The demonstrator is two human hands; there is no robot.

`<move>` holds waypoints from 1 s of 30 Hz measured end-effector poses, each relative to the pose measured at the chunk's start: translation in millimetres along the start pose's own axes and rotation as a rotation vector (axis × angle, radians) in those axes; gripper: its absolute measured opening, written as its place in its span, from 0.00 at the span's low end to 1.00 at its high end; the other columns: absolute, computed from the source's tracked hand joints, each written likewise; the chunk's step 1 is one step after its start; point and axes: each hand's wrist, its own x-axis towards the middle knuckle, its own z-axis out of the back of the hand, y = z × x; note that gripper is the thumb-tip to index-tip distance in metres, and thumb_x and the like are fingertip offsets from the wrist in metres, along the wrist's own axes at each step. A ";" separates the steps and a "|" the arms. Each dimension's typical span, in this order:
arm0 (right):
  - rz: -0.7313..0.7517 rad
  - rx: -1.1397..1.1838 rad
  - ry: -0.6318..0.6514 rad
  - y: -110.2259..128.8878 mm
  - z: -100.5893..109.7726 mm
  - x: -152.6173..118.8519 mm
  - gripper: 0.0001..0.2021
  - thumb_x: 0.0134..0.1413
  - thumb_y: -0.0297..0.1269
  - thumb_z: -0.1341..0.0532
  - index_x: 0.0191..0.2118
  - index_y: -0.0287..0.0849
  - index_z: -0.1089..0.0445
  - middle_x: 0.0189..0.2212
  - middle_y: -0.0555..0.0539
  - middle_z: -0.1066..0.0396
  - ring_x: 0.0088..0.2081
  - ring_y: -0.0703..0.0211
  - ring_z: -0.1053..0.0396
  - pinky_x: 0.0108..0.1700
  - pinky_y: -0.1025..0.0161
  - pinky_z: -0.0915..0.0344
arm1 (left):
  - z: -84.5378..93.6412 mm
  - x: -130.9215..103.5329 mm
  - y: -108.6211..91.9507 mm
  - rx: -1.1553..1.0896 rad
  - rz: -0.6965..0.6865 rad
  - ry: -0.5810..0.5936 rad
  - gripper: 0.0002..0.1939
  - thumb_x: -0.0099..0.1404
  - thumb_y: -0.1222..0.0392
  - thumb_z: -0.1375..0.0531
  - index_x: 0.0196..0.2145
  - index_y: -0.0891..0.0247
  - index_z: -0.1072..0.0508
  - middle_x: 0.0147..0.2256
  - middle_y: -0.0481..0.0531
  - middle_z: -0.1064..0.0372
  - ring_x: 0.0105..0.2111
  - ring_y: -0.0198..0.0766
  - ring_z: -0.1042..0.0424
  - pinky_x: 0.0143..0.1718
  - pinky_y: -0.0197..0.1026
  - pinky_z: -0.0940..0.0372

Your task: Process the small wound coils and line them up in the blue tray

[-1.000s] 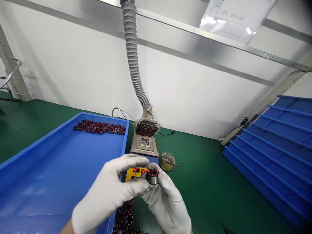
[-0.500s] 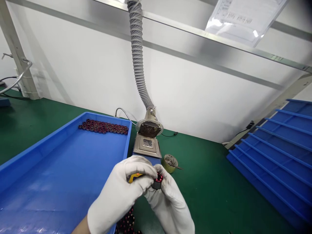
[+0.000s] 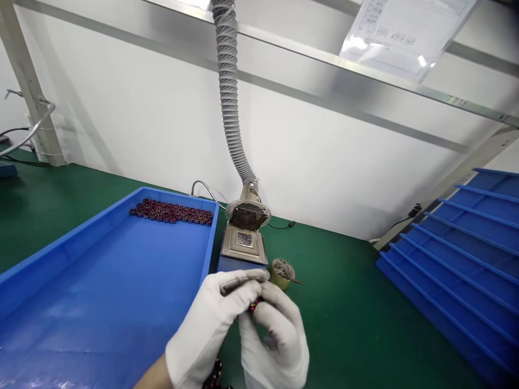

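Observation:
My left hand (image 3: 214, 319), in a white glove, has its fingers closed around one side of a small round black-and-red coil part (image 3: 253, 306). From the other side my right hand (image 3: 278, 335), also gloved in white, pinches the same part. The gloved fingers cover most of it, and only a small red-and-black edge shows between them. Just beyond the hands stands a solder pot (image 3: 244, 243) with a shiny square bath, its front hidden by the gloves. A few similar parts (image 3: 214, 378) lie below my left wrist, partly cut off by the frame.
A large blue tray (image 3: 133, 275) on the left holds several rows of the round parts (image 3: 170, 210) at its far end. An extraction hose (image 3: 229, 97) hangs above the pot. A small tin (image 3: 283, 274) with a stick stands right of it. Blue ribbed trays (image 3: 458, 243) lean at right.
My right hand has turned, its fingers now curled over the part, which shows far less than before. Both hands have drawn closer together, covering the pot's yellow front panel.

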 end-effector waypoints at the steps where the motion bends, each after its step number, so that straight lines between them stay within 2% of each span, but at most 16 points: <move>1: 0.038 -0.034 -0.006 0.1 -0.1 -2.1 0.22 0.41 0.18 0.37 0.41 0.50 0.32 0.44 0.49 0.33 0.45 0.58 0.32 0.48 0.59 0.33 | -1.3 1.0 3.2 -0.060 -0.022 -0.032 0.07 0.56 0.59 0.36 0.34 0.61 0.23 0.32 0.48 0.24 0.34 0.33 0.26 0.39 0.30 0.33; 4: -0.018 -0.035 -0.088 2.2 -1.1 -2.0 0.22 0.42 0.18 0.37 0.41 0.51 0.34 0.42 0.49 0.35 0.43 0.57 0.32 0.44 0.58 0.31 | 2.9 2.8 5.5 -0.165 -0.181 -0.171 0.06 0.53 0.55 0.34 0.29 0.58 0.24 0.31 0.42 0.24 0.34 0.29 0.27 0.40 0.27 0.34; 6: -0.068 -0.029 -0.128 4.7 -1.9 0.9 0.21 0.41 0.19 0.36 0.39 0.51 0.34 0.41 0.49 0.34 0.41 0.58 0.31 0.41 0.59 0.30 | 8.1 3.5 0.3 -0.140 -0.238 -0.229 0.07 0.52 0.56 0.33 0.30 0.57 0.24 0.32 0.41 0.24 0.37 0.29 0.27 0.43 0.27 0.36; 9: -0.070 -0.009 -0.150 7.3 -2.2 3.8 0.19 0.42 0.20 0.35 0.38 0.51 0.32 0.40 0.49 0.33 0.41 0.57 0.31 0.41 0.57 0.30 | 10.7 2.5 -8.1 0.051 -0.063 -0.137 0.10 0.52 0.63 0.33 0.35 0.61 0.23 0.32 0.46 0.24 0.36 0.33 0.26 0.40 0.30 0.33; 11: -0.067 0.016 -0.158 7.3 -2.1 3.5 0.19 0.42 0.21 0.35 0.38 0.51 0.31 0.40 0.49 0.32 0.42 0.56 0.30 0.41 0.57 0.30 | 9.3 -0.7 -9.6 0.171 -0.016 -0.131 0.07 0.52 0.67 0.35 0.31 0.61 0.22 0.29 0.47 0.24 0.32 0.34 0.26 0.35 0.30 0.32; 12: -0.064 0.023 -0.153 7.0 -2.0 3.2 0.19 0.42 0.20 0.35 0.39 0.51 0.31 0.40 0.48 0.31 0.42 0.56 0.30 0.40 0.57 0.30 | 8.7 -3.0 -9.2 0.207 -0.061 -0.159 0.05 0.52 0.67 0.35 0.29 0.60 0.22 0.29 0.45 0.24 0.31 0.33 0.26 0.34 0.30 0.32; 14: -0.047 0.023 -0.130 6.2 -2.0 2.7 0.22 0.40 0.18 0.35 0.40 0.51 0.31 0.40 0.48 0.32 0.41 0.56 0.30 0.40 0.57 0.30 | 9.0 -7.9 -8.4 0.216 -0.239 -0.238 0.05 0.52 0.67 0.35 0.26 0.57 0.23 0.30 0.43 0.25 0.32 0.32 0.27 0.35 0.28 0.33; 16: -0.037 0.016 -0.107 5.7 -2.3 2.6 0.25 0.39 0.17 0.35 0.41 0.52 0.33 0.40 0.49 0.32 0.41 0.56 0.31 0.40 0.57 0.29 | 10.8 -11.5 -9.5 0.184 -0.387 -0.284 0.05 0.52 0.64 0.34 0.27 0.54 0.23 0.33 0.41 0.25 0.36 0.32 0.27 0.37 0.27 0.33; 17: -0.035 0.015 -0.100 5.7 -2.4 2.4 0.25 0.39 0.17 0.35 0.42 0.52 0.33 0.40 0.49 0.33 0.41 0.57 0.31 0.41 0.57 0.29 | 11.5 -12.1 -10.9 0.174 -0.404 -0.296 0.06 0.52 0.63 0.34 0.28 0.53 0.23 0.34 0.41 0.25 0.37 0.32 0.28 0.38 0.27 0.33; 18: -0.041 0.016 -0.097 5.7 -2.5 2.1 0.25 0.39 0.17 0.35 0.42 0.52 0.33 0.40 0.49 0.33 0.42 0.57 0.31 0.41 0.56 0.29 | 11.8 -11.9 -12.5 0.177 -0.371 -0.294 0.08 0.51 0.62 0.33 0.31 0.53 0.23 0.36 0.41 0.25 0.38 0.33 0.28 0.39 0.28 0.33; 20: -0.055 0.015 -0.094 5.9 -2.3 0.9 0.22 0.41 0.18 0.35 0.41 0.51 0.33 0.41 0.49 0.33 0.42 0.57 0.31 0.42 0.55 0.30 | 10.4 -9.2 -14.6 0.188 -0.210 -0.234 0.12 0.50 0.63 0.32 0.34 0.56 0.23 0.36 0.45 0.24 0.38 0.34 0.27 0.39 0.28 0.33; 22: -0.034 -0.003 -0.090 5.8 -1.6 -0.2 0.20 0.42 0.19 0.35 0.40 0.50 0.34 0.42 0.49 0.33 0.43 0.56 0.31 0.43 0.55 0.30 | 7.8 -5.3 -13.2 0.154 -0.048 -0.167 0.11 0.51 0.64 0.33 0.35 0.60 0.24 0.33 0.47 0.24 0.34 0.33 0.27 0.37 0.29 0.33; 23: -0.018 -0.016 -0.083 5.6 -1.2 -0.5 0.20 0.41 0.20 0.35 0.40 0.49 0.34 0.42 0.49 0.33 0.43 0.56 0.31 0.43 0.55 0.30 | 6.8 -3.5 -11.1 0.116 -0.012 -0.158 0.09 0.51 0.64 0.33 0.33 0.61 0.24 0.31 0.47 0.24 0.33 0.32 0.27 0.36 0.29 0.33; 26: 0.017 -0.027 -0.044 5.1 -0.6 0.6 0.21 0.40 0.19 0.34 0.40 0.49 0.34 0.41 0.48 0.33 0.42 0.55 0.31 0.43 0.55 0.30 | 8.2 0.0 -3.9 -0.001 -0.042 -0.207 0.06 0.50 0.64 0.32 0.29 0.61 0.24 0.28 0.45 0.24 0.29 0.29 0.27 0.34 0.28 0.33; 30: -0.022 -0.001 -0.042 5.7 -1.9 3.4 0.20 0.40 0.19 0.35 0.39 0.49 0.35 0.39 0.49 0.32 0.40 0.57 0.31 0.41 0.56 0.29 | 16.1 0.7 -6.1 -0.071 -0.224 -0.346 0.09 0.48 0.61 0.31 0.29 0.60 0.23 0.28 0.43 0.24 0.30 0.29 0.27 0.35 0.27 0.33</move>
